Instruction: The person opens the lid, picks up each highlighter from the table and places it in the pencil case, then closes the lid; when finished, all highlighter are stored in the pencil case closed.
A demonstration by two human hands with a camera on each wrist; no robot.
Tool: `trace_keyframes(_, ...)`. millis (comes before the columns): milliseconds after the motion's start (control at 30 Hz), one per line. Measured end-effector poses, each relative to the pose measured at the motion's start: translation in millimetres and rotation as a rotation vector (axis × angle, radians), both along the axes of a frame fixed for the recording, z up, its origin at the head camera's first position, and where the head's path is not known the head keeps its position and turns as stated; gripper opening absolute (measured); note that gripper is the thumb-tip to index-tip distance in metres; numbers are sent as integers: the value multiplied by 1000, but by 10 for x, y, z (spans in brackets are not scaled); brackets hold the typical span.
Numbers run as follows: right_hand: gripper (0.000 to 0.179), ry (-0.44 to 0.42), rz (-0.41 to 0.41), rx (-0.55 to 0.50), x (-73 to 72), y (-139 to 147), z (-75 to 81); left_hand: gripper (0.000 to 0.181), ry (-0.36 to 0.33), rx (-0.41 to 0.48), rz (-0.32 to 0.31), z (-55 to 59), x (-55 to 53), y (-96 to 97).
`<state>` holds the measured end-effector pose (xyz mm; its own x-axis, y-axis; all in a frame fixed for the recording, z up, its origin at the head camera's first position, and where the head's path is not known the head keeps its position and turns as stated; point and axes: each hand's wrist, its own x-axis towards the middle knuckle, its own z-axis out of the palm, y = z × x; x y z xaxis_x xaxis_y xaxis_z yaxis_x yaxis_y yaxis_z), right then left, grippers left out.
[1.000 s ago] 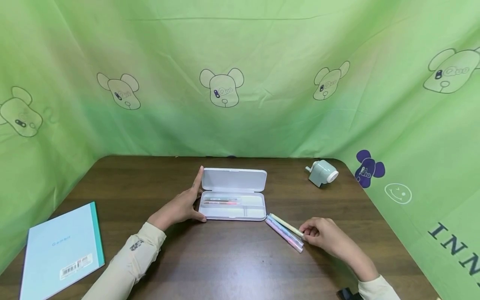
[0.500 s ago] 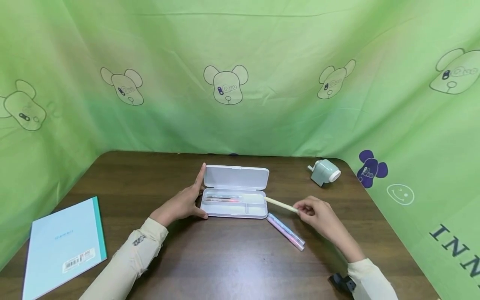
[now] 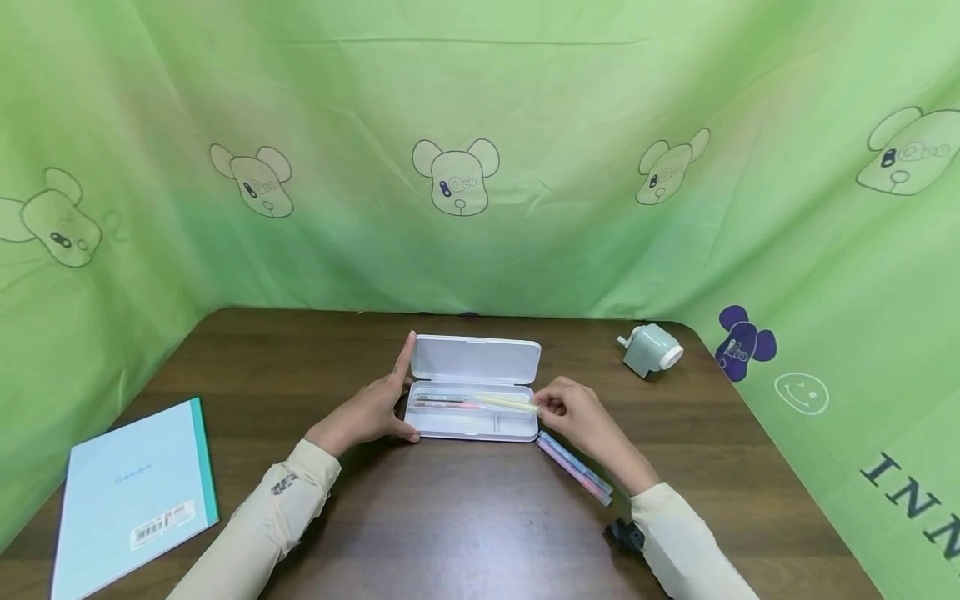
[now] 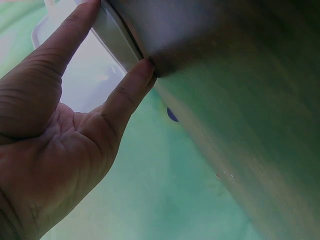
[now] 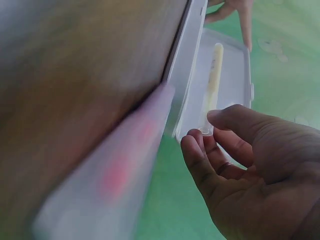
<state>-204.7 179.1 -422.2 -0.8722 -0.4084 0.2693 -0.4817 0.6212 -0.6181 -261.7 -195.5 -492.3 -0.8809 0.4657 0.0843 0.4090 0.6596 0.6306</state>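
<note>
A white pencil case (image 3: pixel 450 423) lies with its lid raised on the table, two slim pens (image 3: pixel 442 402) in its long back compartment. My left hand (image 3: pixel 367 417) rests against the case's left end, thumb at the front corner and index finger along the lid's side. In the left wrist view, its straight thumb and finger (image 4: pixel 127 92) touch the case. My right hand (image 3: pixel 581 417) pinches the near end of a pale yellow pen (image 5: pixel 214 80), which lies over the back compartment's right part. A blue pen and a pink pen (image 3: pixel 573 468) lie beside the case's front right corner.
A grey-green pencil sharpener (image 3: pixel 651 350) stands at the back right. At the left lies a light blue notebook (image 3: pixel 138 500) with a barcode label. Green printed cloth (image 3: pixel 337 250) hangs behind the table (image 3: pixel 450 517). A black device (image 3: pixel 626 536) sits at my right wrist.
My right hand has lifted the yellow pen from beside the blue and pink pens and carried it left over the case. The left hand stays at the case's left end.
</note>
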Motion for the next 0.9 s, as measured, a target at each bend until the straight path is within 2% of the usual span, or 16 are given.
trace_keyframes(133, 15, 1, 30, 0, -95, -203, -20, 172, -12, -1, 14, -81, -44, -14)
trace_keyframes(367, 13, -19, 88, -2, -240, -567, -26, 170, 25, -2, -8, 95, 72, 21)
trace_keyframes(467, 12, -29, 103, 0, -270, -661, -24, 171, 21, -8, 4, 104, 82, 45)
trace_keyframes(633, 14, -47, 78, 42, -271, -739, -21, 171, 13, -12, 9, 58, 43, 57)
trace_keyframes(800, 38, -59, 18, 74, -248, -755, -6, 174, 29, -10, 12, -14, -5, 44)
trace_keyframes(900, 44, -48, -3, 85, -224, -717, 9, 175, 28, -13, 14, 21, 29, 39)
